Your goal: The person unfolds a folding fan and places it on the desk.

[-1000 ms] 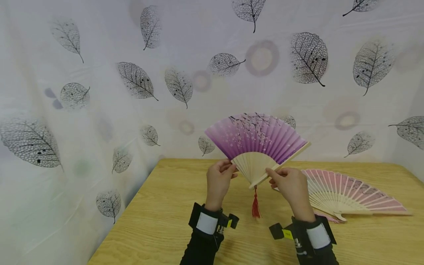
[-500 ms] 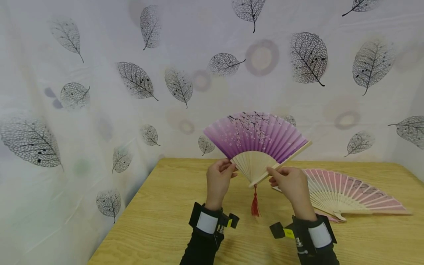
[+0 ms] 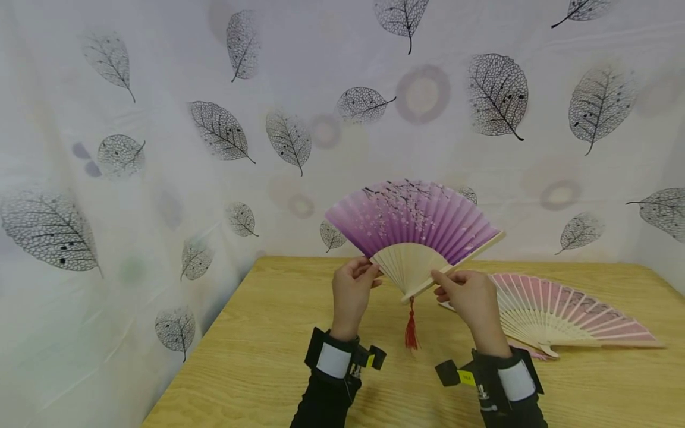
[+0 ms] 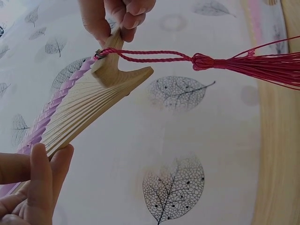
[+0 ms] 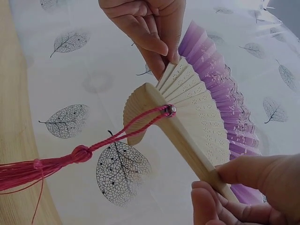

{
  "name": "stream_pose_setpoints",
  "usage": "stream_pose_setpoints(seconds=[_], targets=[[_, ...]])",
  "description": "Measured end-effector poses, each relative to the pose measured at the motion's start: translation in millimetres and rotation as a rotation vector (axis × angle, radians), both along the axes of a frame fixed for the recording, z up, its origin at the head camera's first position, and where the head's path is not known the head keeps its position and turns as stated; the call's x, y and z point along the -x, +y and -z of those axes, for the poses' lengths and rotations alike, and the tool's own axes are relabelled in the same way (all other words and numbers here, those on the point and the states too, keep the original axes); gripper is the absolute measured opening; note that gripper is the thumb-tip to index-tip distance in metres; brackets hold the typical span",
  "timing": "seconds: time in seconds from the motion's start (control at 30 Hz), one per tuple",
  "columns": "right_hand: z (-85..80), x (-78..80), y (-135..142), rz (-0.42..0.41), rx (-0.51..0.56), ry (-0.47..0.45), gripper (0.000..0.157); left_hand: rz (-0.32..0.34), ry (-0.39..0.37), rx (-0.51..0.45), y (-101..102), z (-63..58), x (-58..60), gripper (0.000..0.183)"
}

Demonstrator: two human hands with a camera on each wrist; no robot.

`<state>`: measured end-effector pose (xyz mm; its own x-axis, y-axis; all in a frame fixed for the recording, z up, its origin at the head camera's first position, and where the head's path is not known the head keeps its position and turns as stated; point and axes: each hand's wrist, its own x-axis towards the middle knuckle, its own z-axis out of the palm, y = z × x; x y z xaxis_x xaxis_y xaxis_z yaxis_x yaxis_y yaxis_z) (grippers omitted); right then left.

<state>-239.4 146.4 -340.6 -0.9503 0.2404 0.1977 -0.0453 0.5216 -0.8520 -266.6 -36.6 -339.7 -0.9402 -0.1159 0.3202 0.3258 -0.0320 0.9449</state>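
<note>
A purple folding fan (image 3: pixel 407 217) with a blossom print and pale wooden ribs is spread wide above the table. My left hand (image 3: pixel 353 294) pinches its left edge between thumb and fingers. On the other side, the right hand (image 3: pixel 471 300) pinches the thick right guard stick between thumb and fingers. From the pivot hangs a red tassel (image 3: pixel 410 330) on a looped cord. In the right wrist view, the metal rivet (image 5: pixel 169 110) at the pivot and the pierced ribs (image 5: pixel 201 112) show clearly. The left wrist view sees the ribs (image 4: pixel 89 105) nearly edge-on.
A pink folding fan (image 3: pixel 578 315) lies spread on the wooden table (image 3: pixel 241 362), to the right of and partly behind the right hand. Behind the table hangs a pale cloth (image 3: pixel 289 59) printed with leaves.
The purple fan's left edge has shifted very slightly left with the left hand, so the fan looks a touch wider. The tassel has drifted slightly left and up. Both grips look the same.
</note>
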Motion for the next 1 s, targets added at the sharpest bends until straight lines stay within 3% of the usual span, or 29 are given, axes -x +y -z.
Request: stream_pose_setpoints(seconds=[1.0], targets=[[0.0,1.8,-0.6,0.023,0.074,0.022,0.054,-0.044,-0.021,-0.099,-0.2,-0.7,2.1,0.022]])
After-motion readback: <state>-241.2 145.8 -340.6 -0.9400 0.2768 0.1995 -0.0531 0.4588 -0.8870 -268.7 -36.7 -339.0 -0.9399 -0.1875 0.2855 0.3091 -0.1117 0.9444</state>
